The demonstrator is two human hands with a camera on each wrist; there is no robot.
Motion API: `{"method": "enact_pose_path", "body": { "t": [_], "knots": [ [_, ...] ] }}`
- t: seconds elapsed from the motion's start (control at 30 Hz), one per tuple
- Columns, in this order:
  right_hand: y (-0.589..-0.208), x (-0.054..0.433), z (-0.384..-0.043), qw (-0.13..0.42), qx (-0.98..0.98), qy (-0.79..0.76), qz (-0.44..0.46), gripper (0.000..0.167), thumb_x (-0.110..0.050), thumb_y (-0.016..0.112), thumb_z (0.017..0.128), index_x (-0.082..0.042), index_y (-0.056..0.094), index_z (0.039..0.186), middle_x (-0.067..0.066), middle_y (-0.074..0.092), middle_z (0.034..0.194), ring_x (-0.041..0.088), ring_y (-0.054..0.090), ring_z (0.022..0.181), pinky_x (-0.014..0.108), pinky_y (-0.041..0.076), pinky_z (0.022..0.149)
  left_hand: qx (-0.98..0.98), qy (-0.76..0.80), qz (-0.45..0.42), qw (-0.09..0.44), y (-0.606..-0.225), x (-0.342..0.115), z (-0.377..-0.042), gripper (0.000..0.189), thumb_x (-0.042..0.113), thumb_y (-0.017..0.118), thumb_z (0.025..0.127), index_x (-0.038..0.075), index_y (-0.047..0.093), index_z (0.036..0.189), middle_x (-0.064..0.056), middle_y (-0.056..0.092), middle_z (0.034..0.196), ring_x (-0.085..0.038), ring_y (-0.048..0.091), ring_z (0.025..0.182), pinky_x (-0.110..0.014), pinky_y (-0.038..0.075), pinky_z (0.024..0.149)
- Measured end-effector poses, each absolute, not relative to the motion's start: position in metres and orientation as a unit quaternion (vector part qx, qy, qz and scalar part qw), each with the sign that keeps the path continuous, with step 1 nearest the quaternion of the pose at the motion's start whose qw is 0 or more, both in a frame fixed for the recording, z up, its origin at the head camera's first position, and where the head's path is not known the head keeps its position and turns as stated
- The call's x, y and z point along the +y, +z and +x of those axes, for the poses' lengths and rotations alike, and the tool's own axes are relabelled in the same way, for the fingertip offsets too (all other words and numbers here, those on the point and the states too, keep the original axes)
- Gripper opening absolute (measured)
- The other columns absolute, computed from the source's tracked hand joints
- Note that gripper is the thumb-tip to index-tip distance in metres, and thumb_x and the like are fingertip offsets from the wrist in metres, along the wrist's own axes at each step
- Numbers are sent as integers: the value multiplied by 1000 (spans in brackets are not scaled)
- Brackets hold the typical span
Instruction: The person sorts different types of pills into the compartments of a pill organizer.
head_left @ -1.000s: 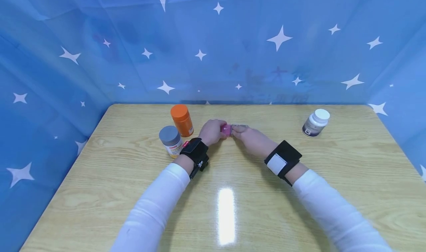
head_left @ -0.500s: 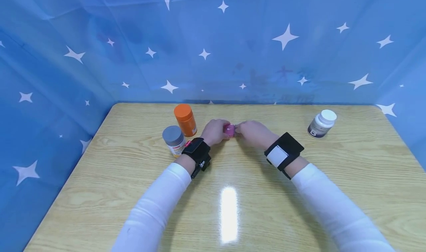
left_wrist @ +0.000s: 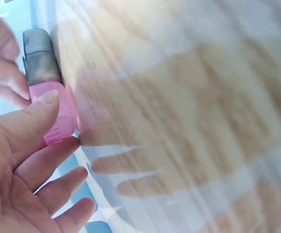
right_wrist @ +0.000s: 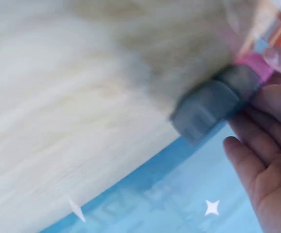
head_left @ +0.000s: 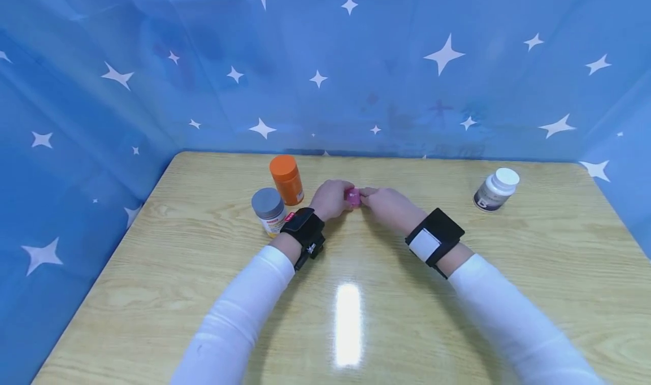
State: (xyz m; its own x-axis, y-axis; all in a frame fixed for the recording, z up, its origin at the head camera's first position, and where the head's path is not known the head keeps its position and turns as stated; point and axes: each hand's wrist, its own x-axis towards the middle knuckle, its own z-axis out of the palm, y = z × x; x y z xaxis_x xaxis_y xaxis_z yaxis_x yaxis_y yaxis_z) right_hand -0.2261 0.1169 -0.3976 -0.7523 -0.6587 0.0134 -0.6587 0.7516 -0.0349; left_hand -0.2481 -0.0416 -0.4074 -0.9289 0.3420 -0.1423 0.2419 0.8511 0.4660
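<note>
A small pink and grey plastic case [left_wrist: 53, 114] sits low over the wooden table, its pink end to the left and its grey end [right_wrist: 208, 109] to the right. My left hand [head_left: 330, 198] pinches the pink part, thumb laid across it in the left wrist view, other fingers spread below. From the right, my right hand [head_left: 391, 208] reaches in. Its fingertips [left_wrist: 19, 90] touch the case where pink meets grey; in the left wrist view its thumb looks apart and blurred. Small print on the pink face is mostly unreadable.
An orange bottle [head_left: 287, 180] and a grey-capped bottle [head_left: 268, 208] stand just left of my left hand. A white-capped bottle [head_left: 496, 189] stands at the far right. A blue starred curtain [head_left: 315, 63] hangs behind the table's [head_left: 203, 272] back edge.
My right hand's fingers have shifted from the grey part to its join with the pink. My left hand keeps its pinch. The head view has shifted slightly.
</note>
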Motion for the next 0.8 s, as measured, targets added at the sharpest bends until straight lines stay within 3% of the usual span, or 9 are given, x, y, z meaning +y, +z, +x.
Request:
{"method": "enact_pose_path", "body": {
  "t": [0.13,0.27,0.5,0.67,0.8],
  "knots": [
    [-406,126,-221,1,-927,24,375,37,6,46,90,3,53,127,18,50,135,31,53,119,38,46,95,957,221,146,121,-408,-42,-249,49,16,68,84,9,53,131,-10,59,126,-24,54,116,-34,42,101],
    [-412,132,-221,0,-919,19,395,42,10,43,89,6,47,131,20,44,139,33,46,126,44,41,101,955,228,140,130,-409,-41,-250,51,15,67,84,9,51,132,-10,58,128,-24,53,117,-34,41,102],
    [-416,136,-223,-7,-920,10,392,49,10,38,91,-1,40,139,13,37,146,28,36,135,54,30,106,957,229,130,120,-411,-44,-251,51,15,66,85,10,51,133,-10,58,128,-24,54,115,-34,41,102],
    [-415,136,-222,-27,-923,23,383,48,7,43,91,-2,41,138,14,38,145,28,39,133,56,32,104,957,225,138,124,-412,-43,-250,49,14,66,85,8,52,131,-10,59,127,-24,54,115,-34,42,101],
    [-401,131,-227,-25,-926,74,368,40,0,52,90,-2,52,130,14,52,134,29,51,122,48,42,99,956,225,148,118,-408,-41,-250,49,15,67,84,8,53,130,-10,60,125,-24,55,113,-34,43,100]
  ]
}}
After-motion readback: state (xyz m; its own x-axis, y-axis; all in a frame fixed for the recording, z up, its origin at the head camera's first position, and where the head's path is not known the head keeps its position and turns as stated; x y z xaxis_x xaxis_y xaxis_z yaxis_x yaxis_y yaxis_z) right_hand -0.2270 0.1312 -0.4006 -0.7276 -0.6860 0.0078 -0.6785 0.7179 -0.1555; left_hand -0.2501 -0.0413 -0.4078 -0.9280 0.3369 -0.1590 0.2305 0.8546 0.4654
